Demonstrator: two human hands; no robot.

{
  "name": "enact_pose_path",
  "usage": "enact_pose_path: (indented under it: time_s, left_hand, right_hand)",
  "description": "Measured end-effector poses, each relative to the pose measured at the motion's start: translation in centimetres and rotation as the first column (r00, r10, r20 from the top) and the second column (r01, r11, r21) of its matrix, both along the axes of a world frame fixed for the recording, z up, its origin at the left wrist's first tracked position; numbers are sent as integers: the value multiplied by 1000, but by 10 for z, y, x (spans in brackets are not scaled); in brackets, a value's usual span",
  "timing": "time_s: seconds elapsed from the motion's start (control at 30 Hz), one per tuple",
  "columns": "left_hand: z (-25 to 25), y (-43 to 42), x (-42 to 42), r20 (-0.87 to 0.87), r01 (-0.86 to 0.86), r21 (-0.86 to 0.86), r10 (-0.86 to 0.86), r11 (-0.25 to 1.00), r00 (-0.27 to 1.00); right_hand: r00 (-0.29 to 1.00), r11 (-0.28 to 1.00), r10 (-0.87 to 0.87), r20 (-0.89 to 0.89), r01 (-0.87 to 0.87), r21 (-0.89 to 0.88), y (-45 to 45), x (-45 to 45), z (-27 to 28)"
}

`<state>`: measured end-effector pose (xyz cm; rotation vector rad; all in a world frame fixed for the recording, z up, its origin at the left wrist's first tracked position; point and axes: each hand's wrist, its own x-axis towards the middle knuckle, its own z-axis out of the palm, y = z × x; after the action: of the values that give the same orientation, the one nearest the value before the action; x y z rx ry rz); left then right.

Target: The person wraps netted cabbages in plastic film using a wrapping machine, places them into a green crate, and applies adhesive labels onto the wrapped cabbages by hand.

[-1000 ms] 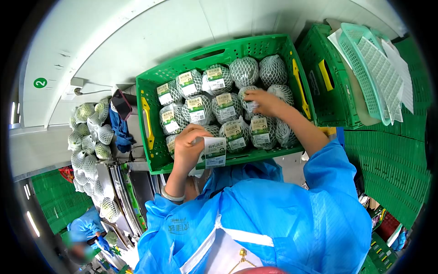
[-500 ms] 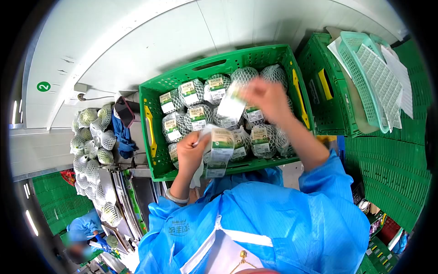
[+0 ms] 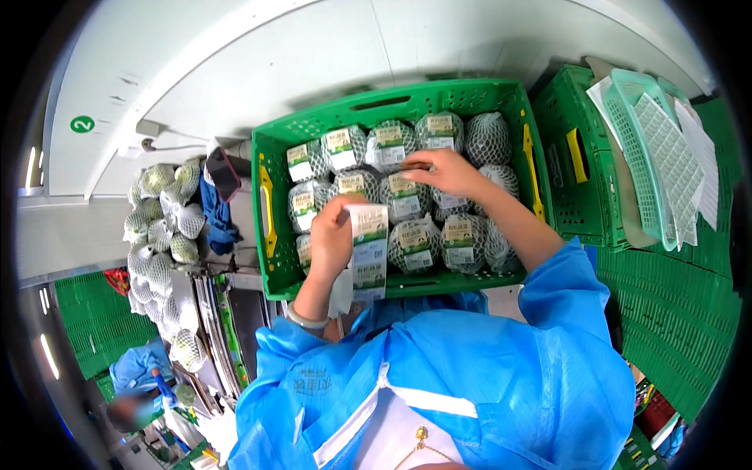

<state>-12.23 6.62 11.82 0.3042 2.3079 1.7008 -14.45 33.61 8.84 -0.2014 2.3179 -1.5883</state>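
My left hand [image 3: 332, 237] is closed around a strip of printed labels [image 3: 369, 252], which hangs down at the near side of a green plastic crate [image 3: 313, 127]. My right hand [image 3: 450, 174] is over the middle of the crate, its fingers reaching left above the netted produce, with nothing visible in them. Rows of round green produce in white foam nets fill the crate. Many carry a label, including a netted piece in the back row [image 3: 440, 131]. One in the far right corner [image 3: 487, 141] shows no label.
More netted produce [image 3: 160, 235] is piled at the left, beside a dark blue cloth [image 3: 218, 219] and a phone-like device [image 3: 225, 174]. On the right, a light green basket [image 3: 627, 117] with papers rests on another green crate [image 3: 576, 149]. A co-worker in blue [image 3: 139, 366] is at lower left.
A label that was in my right hand is gone from it, and a back-row piece now bears one. My right hand moved left and down; the label strip hangs straighter in my left hand.
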Motion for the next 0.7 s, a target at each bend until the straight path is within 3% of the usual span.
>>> enact_pose_path:
  time_s: [0.03, 0.07, 0.1, 0.13, 0.2, 0.3, 0.33, 0.4, 0.47, 0.53, 0.57, 0.6, 0.67, 0.7]
  left_hand:
    - [15, 10, 2, 142, 3, 170, -27, 985, 990]
    - [19, 15, 2, 156, 3, 208, -37, 978, 987]
    - [21, 20, 1, 168, 9, 246, -52, 969, 984]
    - [21, 23, 3, 187, 18, 282, -73, 959, 980]
    - [6, 23, 5, 144, 21, 138, -41, 990, 989]
    - [-19, 12, 9, 42, 12, -182, -4, 983, 999]
    - [-21, 9, 9, 28, 16, -133, -12, 991, 1000]
    - [-24, 1, 12, 12, 20, -42, -19, 999, 1000]
    - [-12, 7, 14, 142, -88, 171, 64, 981, 988]
    - [-13, 8, 10, 199, -127, 416, 46, 900, 979]
    - [-8, 7, 7, 165, -70, 318, 18, 946, 986]
    - [-2, 9, 9, 234, -61, 372, -30, 926, 972]
    - [17, 12, 14, 210, -36, 231, -14, 972, 978]
    - [8, 9, 11, 123, 27, 181, -50, 983, 991]
  right_hand:
    - [999, 973, 19, 46, -8, -232, -18, 13, 4]
    - [989, 969, 49, 142, -13, -247, -33, 30, 31]
    - [999, 976, 50, 4, -48, -212, -44, 44, 29]
    - [1000, 987, 8, 29, -3, -159, -50, 55, 34]
    - [994, 995, -95, 54, 97, -37, -49, 67, 48]
    - [943, 967, -252, -217, 239, -86, -19, 66, 51]
    - [910, 955, -294, -292, 271, -118, 0, 61, 56]
    - [708, 756, -654, -266, 607, -244, 51, 33, 65]
    - [704, 736, -605, -372, 673, 78, 104, 5, 36]
    - [887, 839, -386, -252, 452, 304, 125, -10, -5]
    - [917, 835, -353, -185, 398, 379, 122, -17, -8]
    - [906, 860, -416, -74, 419, 291, 121, -18, -10]
    - [889, 906, -421, 179, 406, 116, 126, -24, -7]
    - [906, 845, -424, -10, 400, 354, 131, -29, -19]
